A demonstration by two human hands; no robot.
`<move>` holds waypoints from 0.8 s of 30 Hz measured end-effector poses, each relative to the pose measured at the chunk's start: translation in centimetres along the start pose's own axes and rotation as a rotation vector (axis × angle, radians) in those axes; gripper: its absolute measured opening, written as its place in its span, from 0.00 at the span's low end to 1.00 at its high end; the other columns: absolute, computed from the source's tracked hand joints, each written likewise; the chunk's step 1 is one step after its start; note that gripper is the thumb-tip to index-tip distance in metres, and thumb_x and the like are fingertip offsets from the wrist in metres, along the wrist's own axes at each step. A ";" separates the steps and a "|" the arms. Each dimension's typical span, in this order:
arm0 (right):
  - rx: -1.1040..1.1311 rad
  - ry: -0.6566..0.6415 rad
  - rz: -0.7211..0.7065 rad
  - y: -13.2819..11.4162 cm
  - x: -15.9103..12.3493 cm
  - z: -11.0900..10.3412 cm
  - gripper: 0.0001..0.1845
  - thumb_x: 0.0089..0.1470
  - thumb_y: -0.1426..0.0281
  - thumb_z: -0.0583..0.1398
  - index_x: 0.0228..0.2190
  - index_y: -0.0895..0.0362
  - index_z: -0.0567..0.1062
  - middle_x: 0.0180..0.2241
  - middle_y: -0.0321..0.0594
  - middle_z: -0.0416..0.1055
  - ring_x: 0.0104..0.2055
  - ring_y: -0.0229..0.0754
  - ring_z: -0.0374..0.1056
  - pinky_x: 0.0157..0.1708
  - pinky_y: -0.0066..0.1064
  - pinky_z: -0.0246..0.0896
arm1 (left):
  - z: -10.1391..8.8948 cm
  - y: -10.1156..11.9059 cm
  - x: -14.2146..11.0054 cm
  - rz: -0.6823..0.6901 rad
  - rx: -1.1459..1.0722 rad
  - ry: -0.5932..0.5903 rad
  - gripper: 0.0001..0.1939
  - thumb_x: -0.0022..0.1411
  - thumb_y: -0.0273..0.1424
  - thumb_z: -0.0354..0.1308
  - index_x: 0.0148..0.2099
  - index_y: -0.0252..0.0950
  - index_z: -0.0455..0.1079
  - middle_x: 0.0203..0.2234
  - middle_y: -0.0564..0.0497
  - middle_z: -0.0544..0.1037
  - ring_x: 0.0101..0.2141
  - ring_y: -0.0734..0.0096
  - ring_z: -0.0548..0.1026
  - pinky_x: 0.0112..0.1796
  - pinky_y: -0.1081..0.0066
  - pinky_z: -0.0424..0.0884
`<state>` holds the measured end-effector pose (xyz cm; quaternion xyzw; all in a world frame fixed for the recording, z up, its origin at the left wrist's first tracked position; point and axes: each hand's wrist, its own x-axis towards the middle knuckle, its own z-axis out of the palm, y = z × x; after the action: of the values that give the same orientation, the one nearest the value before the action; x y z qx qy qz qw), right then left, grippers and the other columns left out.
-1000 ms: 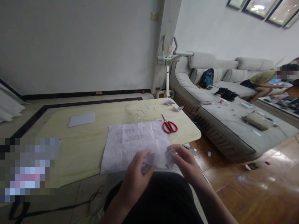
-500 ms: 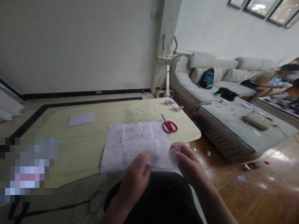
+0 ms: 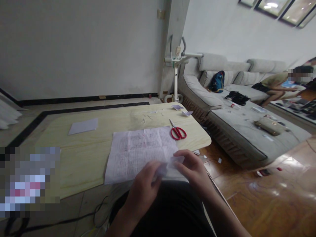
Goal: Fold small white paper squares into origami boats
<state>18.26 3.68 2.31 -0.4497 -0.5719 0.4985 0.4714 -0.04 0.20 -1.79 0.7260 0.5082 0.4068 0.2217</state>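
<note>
Your two hands hold small thin papers close together above the near side of the pale yellow wood-grain worktop.
Left hand closed on a small bluish-grey paper piece; right hand pinching a small whitish paper piece just beside it; blur hides whether they join. Fingertip grip probably because thin paper creases easily. Your creased white printed sheet lies flat ahead, perhaps as a work mat. Red-handled metal scissors sit by its far right corner, likely for your right-hand reach. Two small pale-purple folded paper shapes sit farther off, presumably out of your way.
</note>
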 end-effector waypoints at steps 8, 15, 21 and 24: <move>-0.203 -0.015 -0.092 -0.3 0.7 0.2 0.05 0.53 0.69 0.64 0.34 0.55 0.74 0.33 0.37 0.72 0.37 0.42 0.67 0.39 0.33 0.61 | -1.2 2.0 0.6 -0.153 -0.141 -0.081 0.14 0.63 0.27 0.57 0.51 0.43 0.68 0.43 0.51 0.79 0.41 0.65 0.77 0.40 0.70 0.74; -0.243 -0.050 -0.067 -0.4 0.2 0.4 0.03 0.56 0.69 0.62 0.33 0.56 0.75 0.32 0.37 0.72 0.36 0.42 0.67 0.39 0.33 0.60 | -0.3 1.0 0.2 -0.227 -0.247 -0.040 0.19 0.61 0.28 0.60 0.54 0.44 0.67 0.46 0.50 0.78 0.45 0.64 0.77 0.45 0.67 0.73; -0.182 -0.045 -0.048 0.0 0.1 0.2 0.05 0.56 0.67 0.62 0.33 0.55 0.75 0.33 0.38 0.72 0.37 0.43 0.67 0.38 0.33 0.60 | 0.3 0.7 0.0 -0.369 -0.537 -0.014 0.15 0.61 0.31 0.61 0.51 0.43 0.67 0.43 0.53 0.79 0.44 0.67 0.78 0.45 0.69 0.74; -0.026 -0.055 0.012 0.5 0.2 0.1 0.05 0.54 0.67 0.63 0.31 0.56 0.75 0.31 0.38 0.72 0.35 0.42 0.66 0.37 0.32 0.59 | 0.1 1.1 0.1 -0.407 -0.635 -0.031 0.15 0.62 0.31 0.60 0.51 0.43 0.67 0.43 0.53 0.79 0.44 0.67 0.78 0.45 0.70 0.74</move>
<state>18.17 3.94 1.83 -0.4454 -0.5882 0.5060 0.4467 0.62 -0.11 -1.02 0.5112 0.4875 0.4806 0.5197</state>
